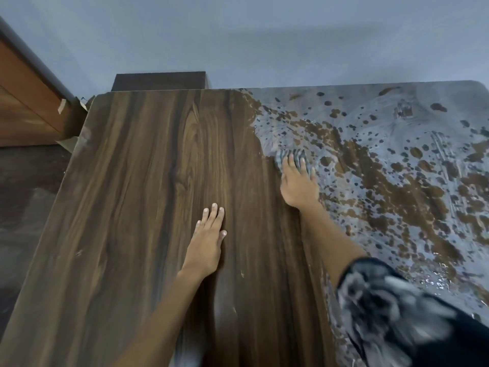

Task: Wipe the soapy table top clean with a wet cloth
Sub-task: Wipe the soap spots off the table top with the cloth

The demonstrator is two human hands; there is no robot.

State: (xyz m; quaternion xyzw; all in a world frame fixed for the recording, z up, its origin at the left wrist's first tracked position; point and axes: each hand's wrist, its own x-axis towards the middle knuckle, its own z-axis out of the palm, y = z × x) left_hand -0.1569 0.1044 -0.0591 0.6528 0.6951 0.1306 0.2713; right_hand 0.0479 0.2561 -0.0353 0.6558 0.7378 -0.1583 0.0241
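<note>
Cloth point(292, 157): small, grey, bunched, lying on the table point(148, 181) right at the border where bare wood meets the soap film point(397, 144). Only its far edge shows; the rest sits under the right hand point(299, 181), whose fingers are spread and pressed down over it, pinning rather than clenching it. The left hand point(209, 245) is well apart from the cloth, on the nearer dry wood, palm flat, fingers open, holding nothing and looking like a brace. The left part of the table reads clean and dark; the right part is coated in pale grey suds broken by brown patches, running to the far edge and the right edge. Risks as I judge them: the cloth is small against the area left, so it will likely load up with soap and start smearing film back onto the cleaned wood unless rinsed. A stroke drawn leftward could drag suds over the clean border. Pushing hard to the right could send foam over the table's edge onto the floor point(23, 197). The dark patterned sleeve point(383, 295) on the right arm hangs low over the wet near corner and may pick up soap. The wet surface looks slick, so a pressing palm could skid.
</note>
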